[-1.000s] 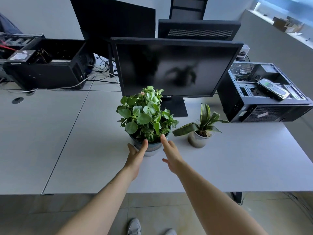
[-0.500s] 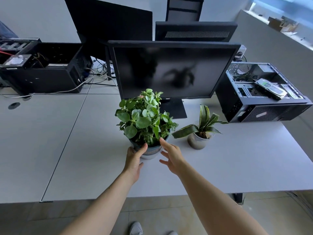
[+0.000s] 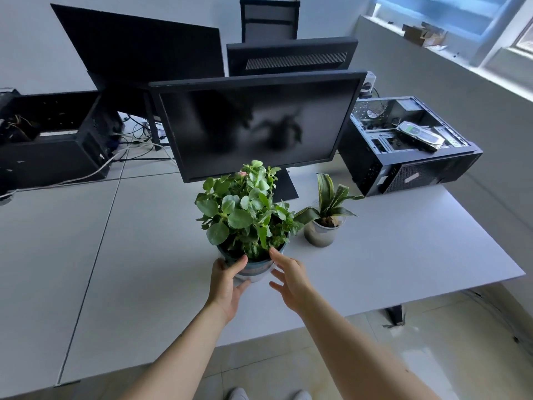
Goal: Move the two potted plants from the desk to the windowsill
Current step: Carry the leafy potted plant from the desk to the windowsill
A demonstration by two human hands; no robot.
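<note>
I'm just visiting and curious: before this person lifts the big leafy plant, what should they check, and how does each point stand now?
1. Left hand on the round pale pot of the bushy green plant: ok.
2. Right hand gripping it: not ok, fingers open.
3. Small grey pot of the striped plant standing apart: ok.
4. Black monitor clear of the leaves: cannot tell.
5. Windowsill has room: cannot tell.

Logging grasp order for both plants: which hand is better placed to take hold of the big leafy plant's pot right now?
Left. The left hand already wraps the big plant's pot, thumb at its rim. The right hand is open, fingers spread just beside the pot.
</note>
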